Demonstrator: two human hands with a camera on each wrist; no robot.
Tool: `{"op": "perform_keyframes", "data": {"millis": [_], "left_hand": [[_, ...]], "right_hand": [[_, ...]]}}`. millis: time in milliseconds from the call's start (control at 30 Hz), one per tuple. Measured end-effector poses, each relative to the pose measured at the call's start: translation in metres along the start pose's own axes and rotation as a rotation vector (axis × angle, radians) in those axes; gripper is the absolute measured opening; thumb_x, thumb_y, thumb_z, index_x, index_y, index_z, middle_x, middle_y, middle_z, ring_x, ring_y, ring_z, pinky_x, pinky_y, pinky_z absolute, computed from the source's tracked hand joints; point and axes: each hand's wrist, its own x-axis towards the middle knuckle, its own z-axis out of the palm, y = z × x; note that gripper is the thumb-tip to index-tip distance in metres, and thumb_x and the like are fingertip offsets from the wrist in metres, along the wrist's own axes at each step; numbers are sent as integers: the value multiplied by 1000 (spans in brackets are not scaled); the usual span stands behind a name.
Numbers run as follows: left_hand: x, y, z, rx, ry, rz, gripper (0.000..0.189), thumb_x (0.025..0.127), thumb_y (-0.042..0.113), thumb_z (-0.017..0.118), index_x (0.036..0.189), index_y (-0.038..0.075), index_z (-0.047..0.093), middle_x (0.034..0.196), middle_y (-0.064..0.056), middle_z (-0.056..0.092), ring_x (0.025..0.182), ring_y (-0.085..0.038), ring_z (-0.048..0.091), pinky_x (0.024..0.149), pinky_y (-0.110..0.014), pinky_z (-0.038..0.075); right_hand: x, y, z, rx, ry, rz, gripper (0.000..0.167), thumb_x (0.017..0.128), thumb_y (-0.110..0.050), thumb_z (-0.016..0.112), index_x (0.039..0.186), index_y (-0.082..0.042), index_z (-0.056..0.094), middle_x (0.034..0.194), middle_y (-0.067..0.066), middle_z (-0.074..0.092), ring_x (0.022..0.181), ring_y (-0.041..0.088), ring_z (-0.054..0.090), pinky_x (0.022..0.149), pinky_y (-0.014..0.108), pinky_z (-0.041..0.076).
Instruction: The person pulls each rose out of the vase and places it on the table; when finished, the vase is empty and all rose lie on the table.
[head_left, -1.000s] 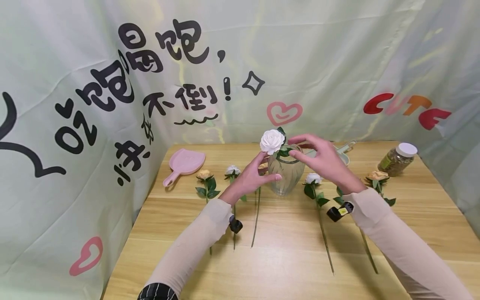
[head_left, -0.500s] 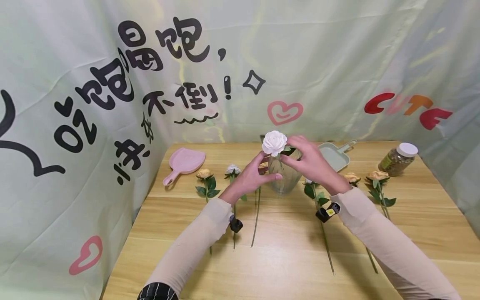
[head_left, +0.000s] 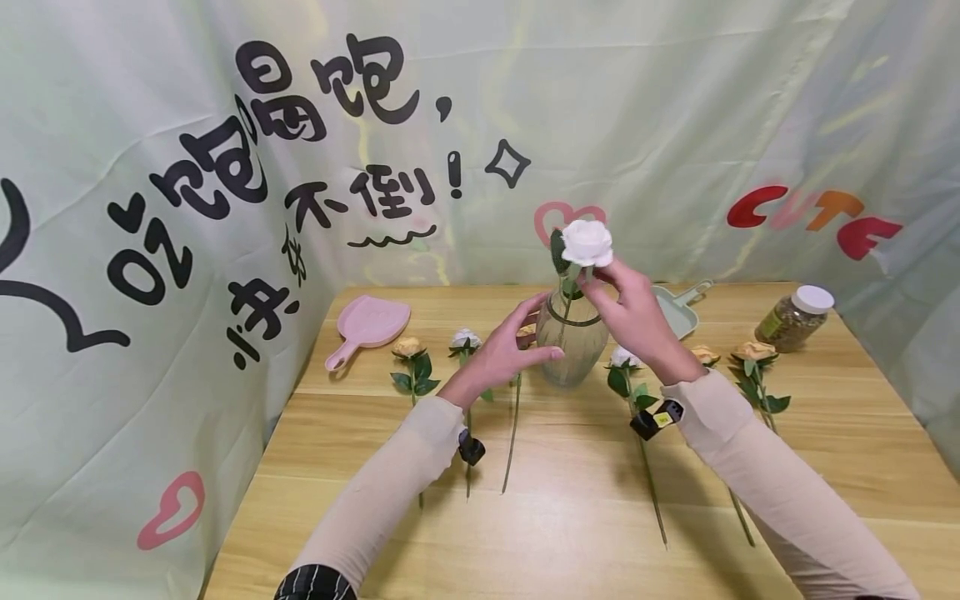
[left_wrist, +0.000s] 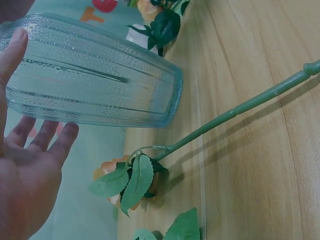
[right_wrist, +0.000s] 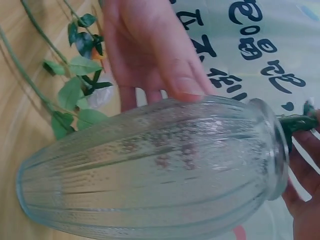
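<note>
A clear ribbed glass vase point(head_left: 576, 354) stands upright at the table's middle. My left hand point(head_left: 501, 354) holds its left side, with the thumb in front and the fingers behind, as the right wrist view shows the thumb on the glass point(right_wrist: 150, 165). My right hand point(head_left: 636, 321) pinches a white rose point(head_left: 587, 243) just under its bloom, above the vase mouth. Its dark leaves sit at the rim. In the left wrist view the stem's lower end point(left_wrist: 107, 76) shows inside the vase, clear of the bottom.
White and orange roses lie left of the vase, such as an orange one point(head_left: 408, 348); more lie right, including a white one point(head_left: 624, 358). Behind are a pink dish point(head_left: 371, 323), a pale green dish point(head_left: 675, 310) and a lidded jar point(head_left: 797, 318). Cloth point(head_left: 637, 125) hangs behind the table.
My right hand has come in from beside the vase mouth, taken hold of the white rose and raised it up and to the right. My left hand stays at the vase.
</note>
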Motion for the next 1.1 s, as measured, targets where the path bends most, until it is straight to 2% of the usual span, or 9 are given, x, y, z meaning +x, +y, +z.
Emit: {"op": "perform_keyframes", "data": {"millis": [133,233,333,467,633,733,833,967,1100], "left_hand": [[0,0,-1,-1,2,3,91,98,39,84,169,51,28,176,8,34,160,-28,40,124,-54,48],[0,-1,-1,-3,-1,4,92,98,39,84,171,47,27,176,6,34,160,-29,40,124,-55,48],[0,-1,-1,-4,0,6,91,99,38,84,170,48,28,175,6,34,160,-30,40,124,-55,48],[1,-1,-1,-3,4,15,90,99,37,84,168,52,28,175,6,34,160,-30,39,127,-54,44],[1,-2,0,-12,3,19,91,98,36,84,169,48,29,176,4,34,160,-32,38,128,-58,42],[1,-1,0,-19,-1,23,92,99,36,84,172,42,28,176,3,34,160,-33,38,127,-61,42],[1,0,0,-18,-2,26,91,99,36,83,171,44,28,175,3,35,160,-32,39,128,-60,42],[1,0,0,-19,-4,21,88,99,36,83,167,52,29,175,4,35,160,-31,39,127,-59,43],[1,-1,0,-21,-5,13,88,99,37,83,167,53,29,175,4,35,160,-33,39,127,-61,43]], "right_hand": [[5,-1,-3,165,46,-59,40,118,-20,44,155,-9,51,129,19,69,117,26,74,105,32,61],[9,-1,-3,309,68,-108,41,119,-21,37,159,-14,43,117,14,63,95,23,74,87,30,67],[9,-1,-4,371,87,-98,40,118,-22,42,158,-17,42,114,13,63,84,24,71,76,31,69],[8,-1,-3,402,145,-55,21,114,-21,56,134,-17,50,111,12,69,76,19,71,69,30,69],[8,0,-3,350,171,-56,13,111,-12,62,117,-6,53,112,11,73,79,16,74,70,27,68],[7,1,-4,288,152,-75,15,110,-6,63,118,5,58,110,4,74,85,16,74,72,25,67],[7,3,-5,243,129,-104,19,109,-2,63,124,11,62,115,-1,73,92,17,74,76,23,67],[8,4,-7,187,110,-127,36,105,5,65,141,2,65,135,-2,66,104,13,71,84,20,65],[8,2,-9,161,74,-101,58,104,6,64,158,-13,57,149,2,55,109,8,73,87,17,64]]}}
